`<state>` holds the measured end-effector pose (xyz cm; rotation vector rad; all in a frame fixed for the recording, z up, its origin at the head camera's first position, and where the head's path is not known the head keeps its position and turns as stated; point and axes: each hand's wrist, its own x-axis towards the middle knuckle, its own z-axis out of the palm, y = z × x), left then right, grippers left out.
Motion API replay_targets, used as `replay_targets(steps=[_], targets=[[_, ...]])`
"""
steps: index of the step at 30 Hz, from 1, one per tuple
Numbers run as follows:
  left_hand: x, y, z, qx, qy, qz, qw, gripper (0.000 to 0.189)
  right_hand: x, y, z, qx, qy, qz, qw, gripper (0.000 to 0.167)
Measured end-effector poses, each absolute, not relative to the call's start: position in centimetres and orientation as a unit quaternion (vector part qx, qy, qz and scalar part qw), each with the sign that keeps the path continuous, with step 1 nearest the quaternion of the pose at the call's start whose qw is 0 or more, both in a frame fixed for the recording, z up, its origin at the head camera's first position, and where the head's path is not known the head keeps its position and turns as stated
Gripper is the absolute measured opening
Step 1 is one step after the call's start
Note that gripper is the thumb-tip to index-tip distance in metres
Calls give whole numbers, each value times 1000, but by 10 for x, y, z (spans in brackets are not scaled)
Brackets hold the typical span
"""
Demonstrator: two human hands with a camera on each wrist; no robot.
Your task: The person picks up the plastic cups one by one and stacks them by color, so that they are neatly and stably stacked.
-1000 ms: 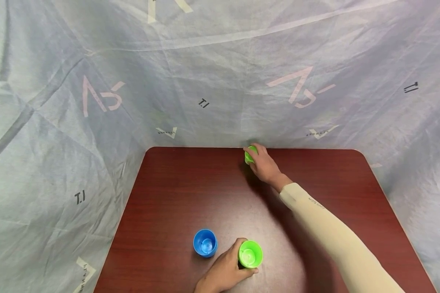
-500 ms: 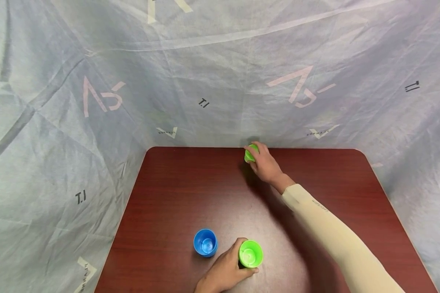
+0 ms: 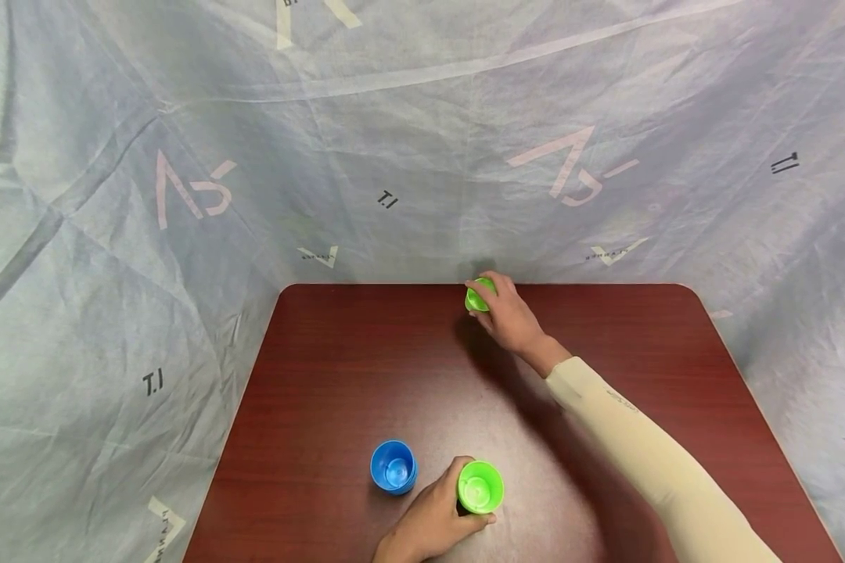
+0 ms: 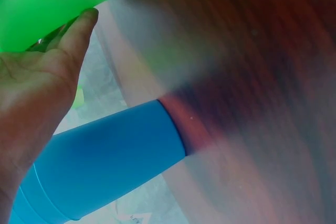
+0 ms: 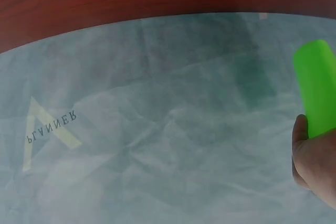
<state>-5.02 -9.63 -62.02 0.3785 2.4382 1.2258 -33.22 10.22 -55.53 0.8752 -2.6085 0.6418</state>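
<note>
My left hand (image 3: 431, 513) grips an upright green cup (image 3: 480, 486) near the front of the table, thumb and fingers around its sides, its mouth facing up. A blue cup (image 3: 393, 467) stands just left of that hand; the left wrist view shows extra rim lines on the blue cup (image 4: 113, 158), as if cups are nested. At the far table edge, my right hand (image 3: 512, 319) grips another green cup (image 3: 476, 297), fingers partly covering it. In the right wrist view this green cup (image 5: 317, 87) appears raised off the table, with the hand (image 5: 317, 163) around its lower part in that view.
The dark red wooden table (image 3: 338, 352) has rounded far corners. A grey cloth sheet (image 3: 422, 156) with printed marks hangs right behind the far edge and along both sides. The right forearm's cream sleeve (image 3: 648, 446) stretches over the table's right half.
The right hand and its green cup have shifted very slightly, the cup tilting a little more to the left. The left hand, its green cup and the blue cup stay put.
</note>
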Motion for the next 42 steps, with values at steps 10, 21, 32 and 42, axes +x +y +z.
replay_targets(steps=[10,21,32,42], targets=[[-51,-96,-620,133,864,443,201,69,-318,107,-546,298,-909,241,162,56],[-51,-94,-622,140,867,442,183,69,-303,112,-540,291,-908,252,166,58],[-51,-95,-622,138,862,451,186,69,-292,115,-542,281,-915,256,133,60],[-50,-94,-621,141,864,449,178,69,-284,119,-541,302,-898,279,156,56]])
